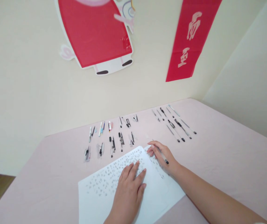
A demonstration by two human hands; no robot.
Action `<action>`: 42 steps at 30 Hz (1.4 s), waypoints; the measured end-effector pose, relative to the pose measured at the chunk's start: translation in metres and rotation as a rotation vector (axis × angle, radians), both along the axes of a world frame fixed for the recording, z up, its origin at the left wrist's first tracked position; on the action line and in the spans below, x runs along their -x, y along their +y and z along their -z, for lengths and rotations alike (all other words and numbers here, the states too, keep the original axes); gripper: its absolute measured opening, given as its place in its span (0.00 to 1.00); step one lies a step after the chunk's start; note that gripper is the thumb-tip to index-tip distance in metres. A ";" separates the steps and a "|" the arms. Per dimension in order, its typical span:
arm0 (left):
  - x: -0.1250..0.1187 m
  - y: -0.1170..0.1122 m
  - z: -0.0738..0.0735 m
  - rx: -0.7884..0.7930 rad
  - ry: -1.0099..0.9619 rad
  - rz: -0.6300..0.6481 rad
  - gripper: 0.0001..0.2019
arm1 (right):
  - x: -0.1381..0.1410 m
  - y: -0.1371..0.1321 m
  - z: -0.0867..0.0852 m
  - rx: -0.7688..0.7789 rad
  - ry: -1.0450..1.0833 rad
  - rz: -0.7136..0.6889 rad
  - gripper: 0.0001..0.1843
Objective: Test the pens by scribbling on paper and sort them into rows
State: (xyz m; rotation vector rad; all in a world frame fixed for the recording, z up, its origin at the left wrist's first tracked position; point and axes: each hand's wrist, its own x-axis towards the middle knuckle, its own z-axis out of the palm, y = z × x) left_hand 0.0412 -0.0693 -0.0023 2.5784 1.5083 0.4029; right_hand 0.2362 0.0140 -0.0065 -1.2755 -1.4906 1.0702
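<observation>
Paper point(90, 207) lay nearest you on the pink tabletop point(42, 186), its white surface carrying rows of small dark marks too blurred to read. Your left hand point(129, 189) rested palm down on it, fingers loosely spread and straight, gripping nothing, with the fingertips among the marks toward the page's right side. Just to the right, another page point(168, 199) bore more marks along its upper part; you could not tell whether it was a separate sheet or one half of a fold. Over that page, your right hand point(167, 155) was closed on a slim pen point(163, 156), whose black end slanted back toward your wrist. You could not tell whether its other end touched the page.

Beyond the pages, a near row of pens and pen parts point(114, 144), mostly black and clear, lay in small clusters ahead of your left hand. Behind it ran a far row point(90, 133), with some white, blue and pink pieces among the dark ones. Well apart to the right, more pens point(182, 127) lay slanted side by side. At the back, a pale wall point(30, 77) carried a red-and-white cutout point(96, 31) and a red banner point(182, 37) with pale characters.
</observation>
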 end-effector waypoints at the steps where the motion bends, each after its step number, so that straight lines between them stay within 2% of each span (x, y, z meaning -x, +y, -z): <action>1: 0.000 0.000 0.000 -0.002 0.000 0.002 0.21 | 0.000 0.000 -0.001 0.004 -0.002 0.003 0.18; 15: 0.001 -0.001 0.001 0.009 0.009 0.028 0.21 | 0.001 0.000 0.001 0.003 0.063 0.058 0.19; 21: 0.002 -0.003 0.002 0.012 -0.021 0.033 0.21 | -0.001 0.002 0.005 -0.032 0.071 0.032 0.19; 29: 0.000 -0.004 -0.001 0.072 -0.012 0.019 0.21 | -0.004 0.001 0.008 -0.064 0.071 0.046 0.19; 35: -0.004 -0.006 -0.011 0.159 0.031 0.011 0.21 | -0.002 0.007 0.015 -0.038 0.149 0.104 0.16; 42: -0.009 -0.006 -0.029 0.249 0.052 -0.008 0.22 | -0.006 0.045 0.021 -0.035 0.063 0.146 0.19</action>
